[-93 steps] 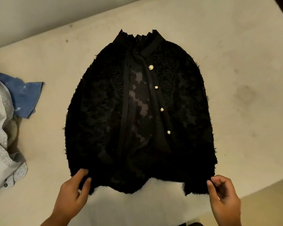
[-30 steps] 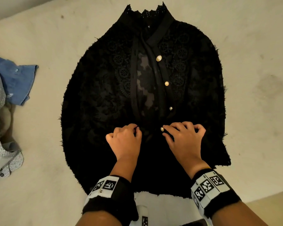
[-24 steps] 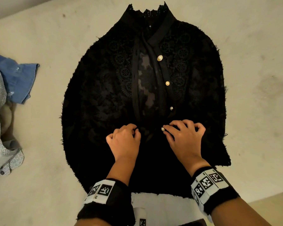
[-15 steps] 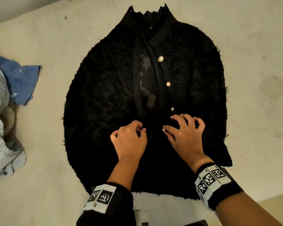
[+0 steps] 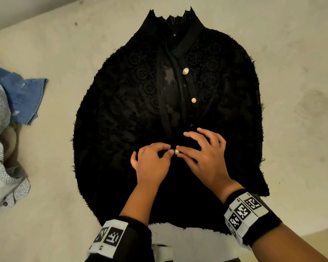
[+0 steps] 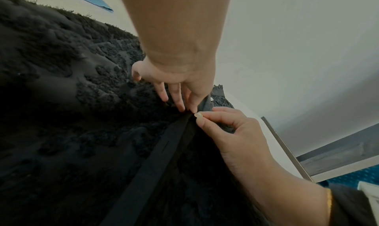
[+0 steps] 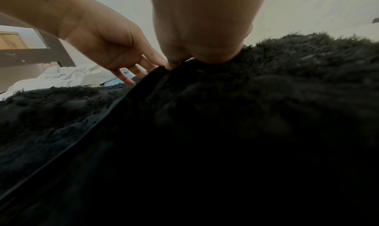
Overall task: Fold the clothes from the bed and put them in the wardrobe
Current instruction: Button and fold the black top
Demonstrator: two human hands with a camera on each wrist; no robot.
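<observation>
A black fuzzy lace jacket (image 5: 121,120) lies spread flat on the bed, collar away from me, with gold buttons down its front band. My left hand (image 5: 168,149) pinches the left front band (image 6: 156,150) low on the jacket. Right beside it, my right hand (image 5: 184,151) pinches the lowest gold button (image 5: 176,152) on the other band. In the left wrist view both sets of fingertips (image 6: 190,109) meet at the band edges. In the right wrist view the jacket (image 7: 266,99) fills the frame and my right hand's fingertips are hidden.
A heap of other clothes lies at the bed's left edge: a blue denim piece (image 5: 25,95) and a white patterned shirt (image 5: 2,167). The cream sheet (image 5: 295,82) is bare to the right. The bed's near edge runs at the lower right.
Three seconds ago my hands held the hem corners. Over the last second they stayed at the lower front, and the lowest button shifted left towards my left thumb. The button above it no longer shows.
</observation>
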